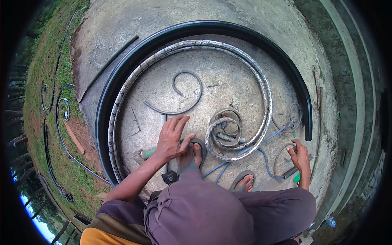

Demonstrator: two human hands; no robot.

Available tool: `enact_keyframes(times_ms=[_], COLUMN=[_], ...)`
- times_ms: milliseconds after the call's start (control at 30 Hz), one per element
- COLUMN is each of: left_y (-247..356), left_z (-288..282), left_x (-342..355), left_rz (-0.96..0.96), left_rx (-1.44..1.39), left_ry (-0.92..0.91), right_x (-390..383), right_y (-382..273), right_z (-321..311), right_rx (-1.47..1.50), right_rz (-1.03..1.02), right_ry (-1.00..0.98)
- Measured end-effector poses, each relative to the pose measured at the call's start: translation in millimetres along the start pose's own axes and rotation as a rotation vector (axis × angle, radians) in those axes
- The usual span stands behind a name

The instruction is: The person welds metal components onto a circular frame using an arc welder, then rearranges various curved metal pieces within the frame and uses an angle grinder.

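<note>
Toward the slab's (245, 16) left edge a black pipe (122, 69) is curved around a twisted metal spiral (266, 94), with a small scroll (192, 98) laid inside it. Near the slab's front edge the left hand (173, 141) is laid open, fingers spread, on the slab beside a sandalled foot (196, 155), grasping nothing. At the front right the right hand (300, 157) is closed on a wire ring (283, 157), next to blue hose (265, 159).
</note>
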State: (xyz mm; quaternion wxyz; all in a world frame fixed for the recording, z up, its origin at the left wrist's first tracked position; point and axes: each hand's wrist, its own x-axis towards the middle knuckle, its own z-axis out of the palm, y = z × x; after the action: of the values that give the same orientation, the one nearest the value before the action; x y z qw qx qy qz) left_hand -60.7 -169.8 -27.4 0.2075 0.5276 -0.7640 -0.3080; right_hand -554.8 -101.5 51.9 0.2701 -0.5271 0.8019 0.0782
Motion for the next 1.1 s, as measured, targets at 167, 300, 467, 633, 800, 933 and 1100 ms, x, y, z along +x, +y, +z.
enact_keyframes(times_ms=[167, 300, 467, 633, 800, 933, 1100], left_y=[32.7, 28.8, 25.9, 17.4, 23.0, 27.7, 30.1], left_z=[50.8, 62.7, 69.3, 70.4, 73.8, 70.4, 65.6], left_x=[31.3, 29.8, 35.6, 30.2, 29.4, 31.6, 32.6], left_rz=[-0.031, -0.056, 0.022, 0.037, 0.037, 0.006, -0.025], left_rx=[-0.033, 0.040, -0.065, -0.041, -0.006, -0.001, -0.030], left_ry=[-0.076, -0.133, -0.197, -0.129, -0.155, -0.164, -0.178], right_x=[-17.0, -12.5, 27.4, 79.1, 139.8, 158.3, 155.9], right_y=[-48.2, -67.1, -97.0, -150.8, -138.0, -166.1, -135.2], right_z=[-28.9, -90.5, -132.1, -99.8, -26.1, 16.9, 66.5], right_rx=[-0.006, -0.292, -0.552, -0.404, -0.191, 0.058, 0.392], right_rz=[-0.028, -0.146, -0.317, -0.390, -0.332, -0.001, -0.040], right_ry=[-0.076, -0.091, -0.223, -0.208, 0.036, 0.128, 0.435])
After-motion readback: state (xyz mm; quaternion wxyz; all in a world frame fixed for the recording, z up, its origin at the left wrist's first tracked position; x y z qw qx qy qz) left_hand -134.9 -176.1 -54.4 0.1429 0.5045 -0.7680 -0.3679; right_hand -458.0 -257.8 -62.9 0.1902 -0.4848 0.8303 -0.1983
